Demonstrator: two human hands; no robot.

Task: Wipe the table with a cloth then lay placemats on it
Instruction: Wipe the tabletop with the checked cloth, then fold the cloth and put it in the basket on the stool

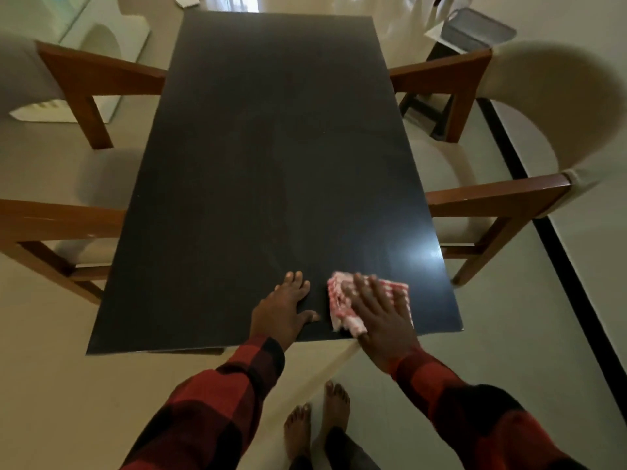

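My bare feet [317, 425] stood on the pale floor [509, 334] at the 6 o'clock end of the dark table [271, 164], below my red-and-black checked sleeves [217, 395]. My right hand [381, 317] lay flat, fingers straight and spread, pressing the red-and-white checked cloth [342, 300] onto the tabletop near its 6 o'clock edge, toward the 4 o'clock corner; the cloth was bunched and showed at both sides of my fingers. Just beside it, toward 9 o'clock, my left hand [285, 308] rested open on the bare surface, fingers extended and thumb pointing at the cloth, holding nothing. A bright glare sat on the table beyond the cloth, toward 3 o'clock. Faint streaks marked the middle of the top. A wooden armchair with a cream seat [492, 205] stood at 3 o'clock, and another [68, 198] at 9 o'clock, both with arms reaching toward the table's long edges. Past the 1 o'clock corner, a grey tray-like container [481, 30] sat on a stand, blurred. A white appliance [98, 59] stood at 11 o'clock.
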